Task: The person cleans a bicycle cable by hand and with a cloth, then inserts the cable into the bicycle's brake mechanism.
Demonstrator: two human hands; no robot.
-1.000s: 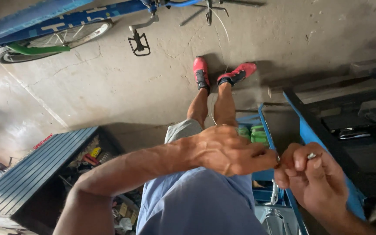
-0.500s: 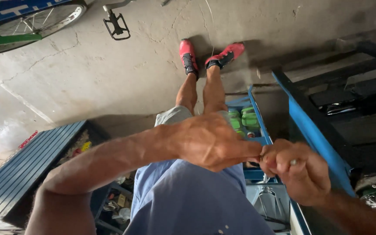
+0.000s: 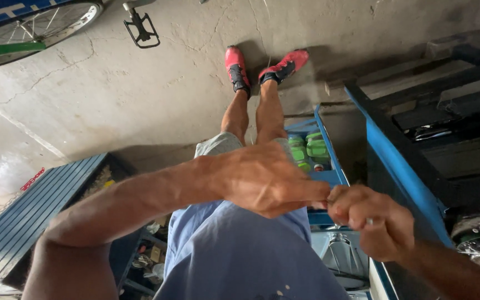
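Observation:
My left hand (image 3: pixel 265 180) reaches in from the lower left across my blue shirt (image 3: pixel 240 255), fingers drawn together in a pinch. Its fingertips meet my right hand (image 3: pixel 370 222), which comes up from the lower right curled into a fist. The two hands touch at the knuckles. Whatever lies between the fingers is hidden, and only a small silvery glint shows on the right hand. Below them are my bare legs and red shoes (image 3: pixel 265 66) on a cracked concrete floor.
A blue metal cart (image 3: pixel 329 166) with green containers (image 3: pixel 309 150) stands right of my legs. A blue-edged dark bench (image 3: pixel 406 166) fills the right. A blue slatted lid (image 3: pixel 34 211) over a box of parts lies at lower left. A bicycle wheel (image 3: pixel 40 25) and pedal (image 3: pixel 140 28) sit at top left.
The hands have closed together from slightly apart. My right hand has curled from loose fingers into a fist. The view has shifted, so the bicycle sits further up and left.

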